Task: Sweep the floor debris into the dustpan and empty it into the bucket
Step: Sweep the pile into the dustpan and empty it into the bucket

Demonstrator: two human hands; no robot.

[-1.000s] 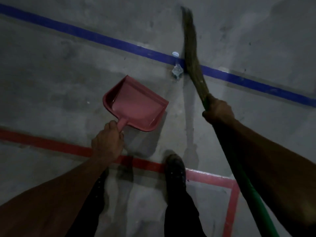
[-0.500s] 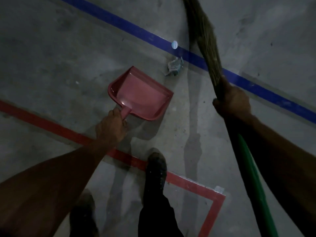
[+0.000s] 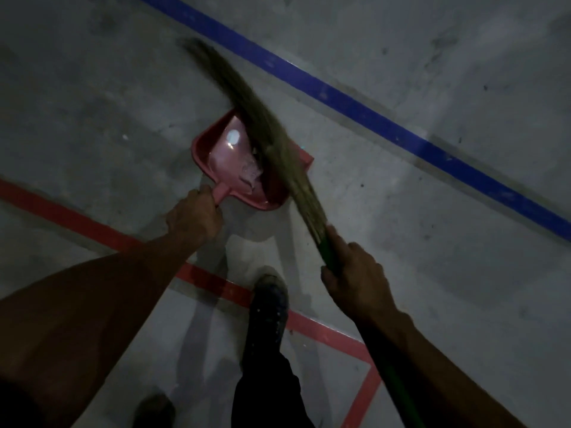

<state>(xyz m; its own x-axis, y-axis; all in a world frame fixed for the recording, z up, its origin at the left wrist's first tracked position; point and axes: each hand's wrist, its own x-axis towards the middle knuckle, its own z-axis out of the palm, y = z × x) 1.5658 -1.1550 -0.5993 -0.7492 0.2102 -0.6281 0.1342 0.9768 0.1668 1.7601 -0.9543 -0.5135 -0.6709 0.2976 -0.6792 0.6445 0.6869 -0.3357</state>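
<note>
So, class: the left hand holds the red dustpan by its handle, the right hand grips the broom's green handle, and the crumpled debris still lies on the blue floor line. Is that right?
Not quite. In the head view the crumpled debris lies inside the red dustpan, not on the blue floor line. The rest stands: the left hand holds the dustpan's handle, the right hand grips the broom by its green handle.

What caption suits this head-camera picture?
Left hand holds a red dustpan while the right hand sweeps a broom across it.
</note>
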